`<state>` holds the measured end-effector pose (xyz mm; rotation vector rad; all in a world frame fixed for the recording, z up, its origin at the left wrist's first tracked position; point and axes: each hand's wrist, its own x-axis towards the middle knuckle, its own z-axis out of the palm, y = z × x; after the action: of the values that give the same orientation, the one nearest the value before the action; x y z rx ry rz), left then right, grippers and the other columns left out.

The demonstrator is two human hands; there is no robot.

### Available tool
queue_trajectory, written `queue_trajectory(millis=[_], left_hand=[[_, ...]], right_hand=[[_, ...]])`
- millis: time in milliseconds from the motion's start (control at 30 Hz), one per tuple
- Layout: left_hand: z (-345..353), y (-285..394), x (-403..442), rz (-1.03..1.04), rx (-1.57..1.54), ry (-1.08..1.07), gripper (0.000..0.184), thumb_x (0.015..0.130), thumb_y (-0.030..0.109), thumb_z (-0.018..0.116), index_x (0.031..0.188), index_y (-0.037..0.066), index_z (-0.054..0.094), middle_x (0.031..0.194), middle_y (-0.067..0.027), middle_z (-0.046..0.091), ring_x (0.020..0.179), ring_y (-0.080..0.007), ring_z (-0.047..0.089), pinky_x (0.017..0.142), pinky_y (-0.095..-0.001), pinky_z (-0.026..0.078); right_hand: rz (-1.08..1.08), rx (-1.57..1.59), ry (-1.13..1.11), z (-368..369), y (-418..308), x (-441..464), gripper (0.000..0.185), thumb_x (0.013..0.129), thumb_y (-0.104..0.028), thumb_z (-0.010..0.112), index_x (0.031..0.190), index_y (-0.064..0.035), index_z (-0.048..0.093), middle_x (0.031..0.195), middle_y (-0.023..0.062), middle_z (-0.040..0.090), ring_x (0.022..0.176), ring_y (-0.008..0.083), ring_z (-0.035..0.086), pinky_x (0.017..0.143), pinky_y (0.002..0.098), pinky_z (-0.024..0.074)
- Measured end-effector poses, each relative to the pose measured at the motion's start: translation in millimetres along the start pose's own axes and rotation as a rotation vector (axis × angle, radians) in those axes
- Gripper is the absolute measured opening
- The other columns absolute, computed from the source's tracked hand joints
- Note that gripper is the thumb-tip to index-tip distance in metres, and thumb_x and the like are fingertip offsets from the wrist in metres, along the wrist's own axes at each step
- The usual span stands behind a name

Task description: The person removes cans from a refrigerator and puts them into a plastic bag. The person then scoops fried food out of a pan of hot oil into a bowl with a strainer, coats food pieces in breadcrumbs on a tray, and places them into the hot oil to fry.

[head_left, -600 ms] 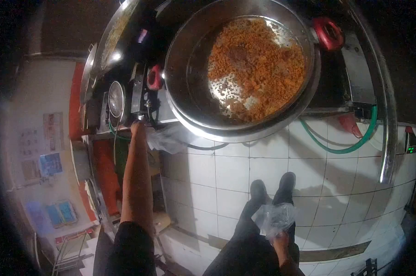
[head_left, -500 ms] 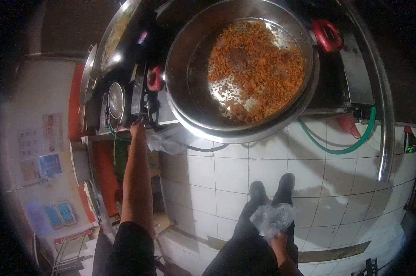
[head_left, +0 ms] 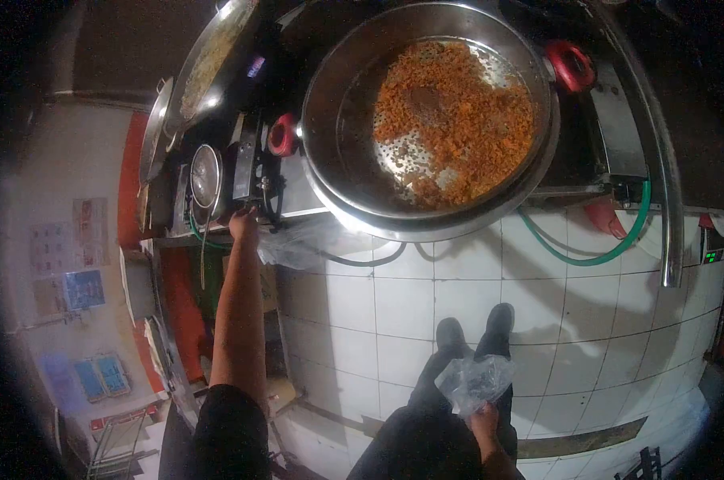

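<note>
At arm's length, my left hand [head_left: 244, 222] is at the low front end of a metal burner unit [head_left: 248, 164], its fingers closed on a small part that I cannot make out. A clear plastic bag [head_left: 302, 244] hangs just right of that hand; whether the fingers touch it is unclear. Low over my legs, my right hand [head_left: 482, 420] is closed on a crumpled clear plastic bag [head_left: 476, 380]. A large steel pot [head_left: 338, 160] with red handles stands on the stove, with orange-brown crumbly food [head_left: 458, 120] spread over its perforated inner base.
A round strainer [head_left: 207, 176] lies left of the burner unit, near a wide pan [head_left: 210, 72] of pale food. A green hose [head_left: 618, 254] loops below the counter at right. A metal pipe [head_left: 668, 184] runs along the right side. White tiles [head_left: 402, 304] cover the floor.
The view has shifted slightly, so the pot sits a little further right in it. My left hand stays at the burner unit, and my right hand still holds its bag.
</note>
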<state>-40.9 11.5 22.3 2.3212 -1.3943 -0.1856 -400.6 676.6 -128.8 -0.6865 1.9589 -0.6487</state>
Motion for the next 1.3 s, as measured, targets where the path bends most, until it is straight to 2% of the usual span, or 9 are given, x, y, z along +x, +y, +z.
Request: queue_trajectory(millis=[167,400,500,600,800,900,967,1067,1300], left_hand=[[-1.2,-6.1,6.1,-0.024,-0.028,-0.08,0.045,0.07,0.028,0.078,0.101,-0.002,0.066,0.097,-0.014,0.068,0.089,-0.0218,0.063,0.08,-0.0338,0.047],[14.2,-34.6,35.6,-0.059,-0.105,-0.129,0.044,0.07,0.031,0.078,0.099,0.0,0.068,0.098,-0.0133,0.068,0.091,-0.0245,0.064,0.08,-0.0345,0.047],[-1.6,-6.2,7.3,0.03,0.216,-0.035,0.044,0.07,0.032,0.078,0.099,0.001,0.067,0.098,-0.0134,0.068,0.093,-0.0269,0.065,0.081,-0.0359,0.048],[13.3,-34.1,28.0,0.056,-0.003,-0.023,0.042,0.071,0.032,0.077,0.099,0.002,0.067,0.098,-0.0138,0.068,0.092,-0.0283,0.065,0.08,-0.0368,0.048],[19.5,-42.4,36.2,0.009,-0.139,-0.04,0.043,0.07,0.03,0.077,0.101,0.002,0.067,0.095,-0.0128,0.069,0.091,-0.0266,0.065,0.081,-0.036,0.048],[5.1,-14.9,9.1,0.035,-0.136,-0.055,0.044,0.069,0.03,0.078,0.101,0.002,0.067,0.094,-0.0128,0.069,0.09,-0.026,0.066,0.08,-0.0361,0.049],[-3.7,4.4,-7.6,-0.069,-0.161,-0.047,0.043,0.068,0.029,0.078,0.099,0.001,0.067,0.094,-0.0141,0.069,0.089,-0.0266,0.066,0.079,-0.0365,0.049],[1.6,-10.0,9.5,-0.021,-0.05,-0.074,0.041,0.069,0.028,0.078,0.096,0.0,0.067,0.091,-0.015,0.069,0.088,-0.0271,0.066,0.078,-0.037,0.049],[-7.7,6.2,-5.2,-0.007,-0.009,-0.063,0.039,0.068,0.029,0.078,0.092,0.0,0.068,0.091,-0.0167,0.068,0.088,-0.0309,0.065,0.077,-0.038,0.048]], right_hand=[[0.19,0.012,-0.071,-1.1,-11.5,-3.0,0.022,0.076,-0.021,0.062,0.082,-0.0002,0.065,0.074,0.0193,0.065,0.065,0.0316,0.064,0.059,0.0419,0.0477],[0.204,0.124,-0.031,9.4,-7.3,-10.1,0.018,0.077,-0.013,0.057,0.086,0.0007,0.065,0.071,0.0206,0.063,0.063,0.0316,0.064,0.056,0.0395,0.0484],[0.062,-0.011,0.021,9.9,-10.1,-11.3,0.02,0.077,-0.011,0.054,0.089,0.0003,0.065,0.073,0.0206,0.064,0.064,0.0305,0.065,0.057,0.0396,0.0488],[0.003,-0.097,0.092,14.2,-10.1,-13.0,0.02,0.075,-0.009,0.052,0.088,0.0,0.065,0.073,0.02,0.064,0.064,0.0297,0.064,0.055,0.0401,0.0483],[0.137,-0.159,-0.092,20.1,-5.6,-16.3,0.02,0.076,-0.008,0.051,0.088,-0.0013,0.065,0.079,0.0212,0.065,0.074,0.0311,0.065,0.065,0.0429,0.0488],[0.312,0.271,-0.037,48.2,34.1,-22.7,0.017,0.077,-0.009,0.052,0.087,-0.0014,0.065,0.082,0.02,0.065,0.079,0.0314,0.064,0.07,0.0429,0.0479],[0.192,-0.12,-0.007,15.7,-31.6,-22.8,0.016,0.078,-0.01,0.054,0.087,-0.0009,0.065,0.078,0.0188,0.065,0.074,0.029,0.064,0.066,0.0407,0.0479],[0.008,-0.017,0.094,37.1,2.5,-23.8,0.018,0.078,-0.014,0.057,0.086,0.0,0.064,0.076,0.0184,0.065,0.071,0.0285,0.065,0.064,0.0396,0.0481],[0.129,-0.001,0.097,50.5,28.6,-29.1,0.022,0.078,-0.022,0.06,0.083,-0.0005,0.065,0.076,0.0186,0.065,0.072,0.0301,0.065,0.064,0.0401,0.0483]])
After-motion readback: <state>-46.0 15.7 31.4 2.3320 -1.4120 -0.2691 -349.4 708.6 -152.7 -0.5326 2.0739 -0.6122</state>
